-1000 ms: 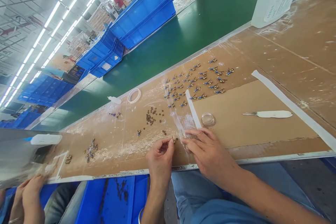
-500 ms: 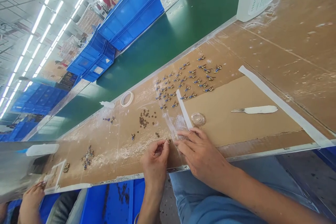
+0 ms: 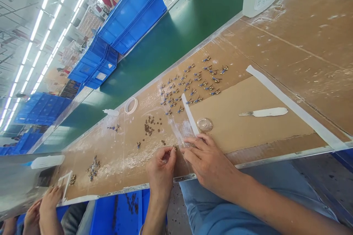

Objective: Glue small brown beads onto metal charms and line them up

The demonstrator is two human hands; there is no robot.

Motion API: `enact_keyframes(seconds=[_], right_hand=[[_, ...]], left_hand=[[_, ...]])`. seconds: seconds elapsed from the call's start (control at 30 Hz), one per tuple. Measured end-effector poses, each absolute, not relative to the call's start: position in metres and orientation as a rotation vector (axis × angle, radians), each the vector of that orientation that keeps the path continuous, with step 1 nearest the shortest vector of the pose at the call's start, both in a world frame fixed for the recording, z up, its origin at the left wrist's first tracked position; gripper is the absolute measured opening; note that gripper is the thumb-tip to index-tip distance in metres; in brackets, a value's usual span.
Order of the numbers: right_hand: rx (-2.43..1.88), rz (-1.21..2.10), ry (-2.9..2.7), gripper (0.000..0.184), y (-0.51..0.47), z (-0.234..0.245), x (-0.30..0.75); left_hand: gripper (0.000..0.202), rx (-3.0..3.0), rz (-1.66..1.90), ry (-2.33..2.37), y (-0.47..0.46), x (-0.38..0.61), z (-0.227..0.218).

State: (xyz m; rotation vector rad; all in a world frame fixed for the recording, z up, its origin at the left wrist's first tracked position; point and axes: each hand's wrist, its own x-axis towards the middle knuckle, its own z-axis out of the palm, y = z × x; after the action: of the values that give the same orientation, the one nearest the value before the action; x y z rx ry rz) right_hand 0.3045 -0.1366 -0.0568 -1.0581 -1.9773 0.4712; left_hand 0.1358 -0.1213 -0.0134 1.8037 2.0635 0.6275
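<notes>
- Left hand (image 3: 161,167), lower centre: thumb and fingertips pinched on a tiny dark part (image 3: 174,148) at the desk (image 3: 275,132) front edge; its shape is too small to make out.
- Right hand (image 3: 208,163): fingers spread flat, holding nothing, touching a clear film patch (image 3: 184,132).
- Shallow clear dish (image 3: 204,124), just above the right hand: contents indiscernible.
- Blue bin (image 3: 118,211), bottom edge, cut off: dark bits inside.

Left hand (image 3: 162,169) pinched shut beside flat, spread right hand (image 3: 210,165).
</notes>
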Motion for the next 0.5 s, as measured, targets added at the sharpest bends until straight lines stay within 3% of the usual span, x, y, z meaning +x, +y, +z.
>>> enact_keyframes(seconds=[0.3,0.5], right_hand=[[-1.056,0.498,-1.985,0.022,-0.136,-0.057,0.305],[-1.012,0.519,-1.858,0.022,-0.135,-0.056,0.305]], left_hand=[[0.02,2.02,0.478,2.01,-0.112,0.139,-0.003],[0.016,1.722,0.797,1.886,-0.129,0.136,0.004]])
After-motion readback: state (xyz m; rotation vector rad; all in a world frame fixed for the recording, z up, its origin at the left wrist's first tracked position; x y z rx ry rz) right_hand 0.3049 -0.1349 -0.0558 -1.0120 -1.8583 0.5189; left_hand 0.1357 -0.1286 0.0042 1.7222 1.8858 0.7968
